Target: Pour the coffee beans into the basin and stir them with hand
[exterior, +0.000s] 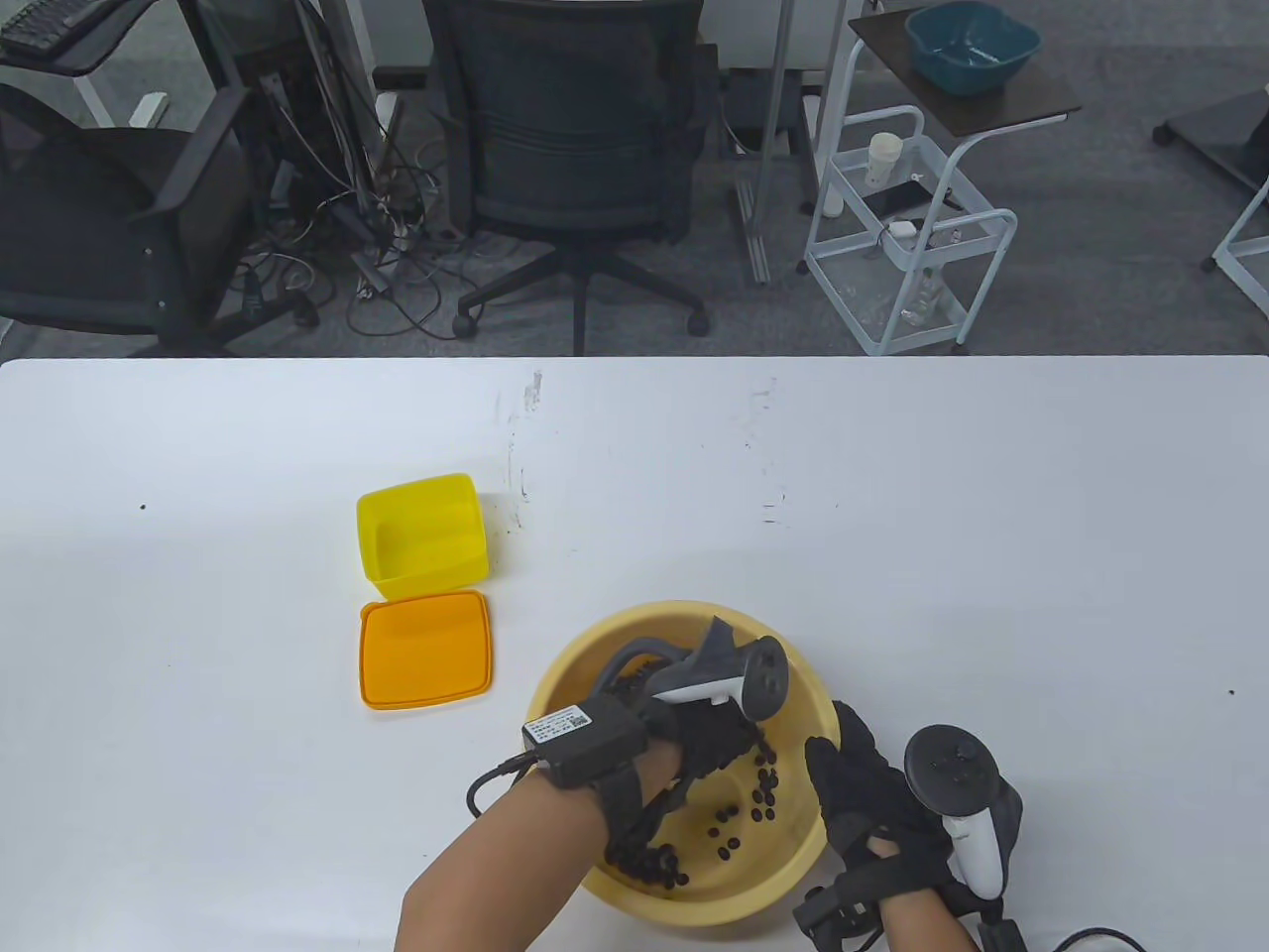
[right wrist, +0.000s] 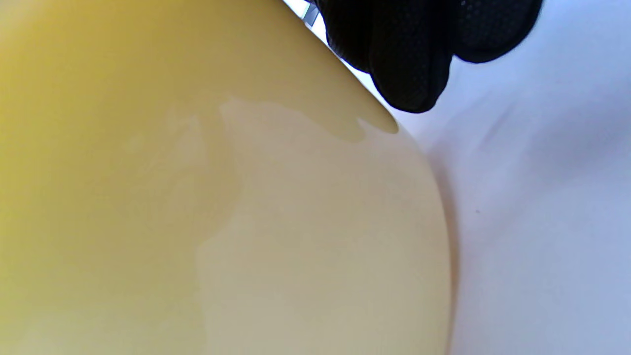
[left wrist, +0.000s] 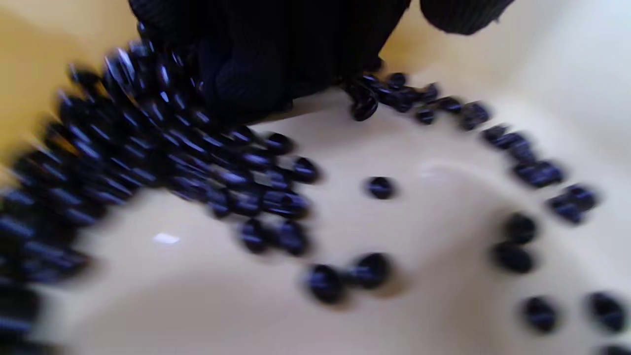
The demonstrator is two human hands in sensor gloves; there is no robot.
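A yellow basin (exterior: 595,654) stands at the table's near edge with dark coffee beans (exterior: 761,785) scattered over its floor. My left hand (exterior: 712,746) reaches down into it, its gloved fingers (left wrist: 276,59) among the beans (left wrist: 231,167), which look blurred in the left wrist view. The pale basin floor (left wrist: 424,227) shows between them. My right hand (exterior: 858,793) holds the basin's right rim, thumb over the edge. In the right wrist view its fingertips (right wrist: 409,64) lie against the outer wall (right wrist: 197,197).
An empty yellow box (exterior: 421,535) sits to the left on the white table (exterior: 991,516), with its orange lid (exterior: 426,650) flat just in front of it. Office chairs and a white cart stand beyond the far edge.
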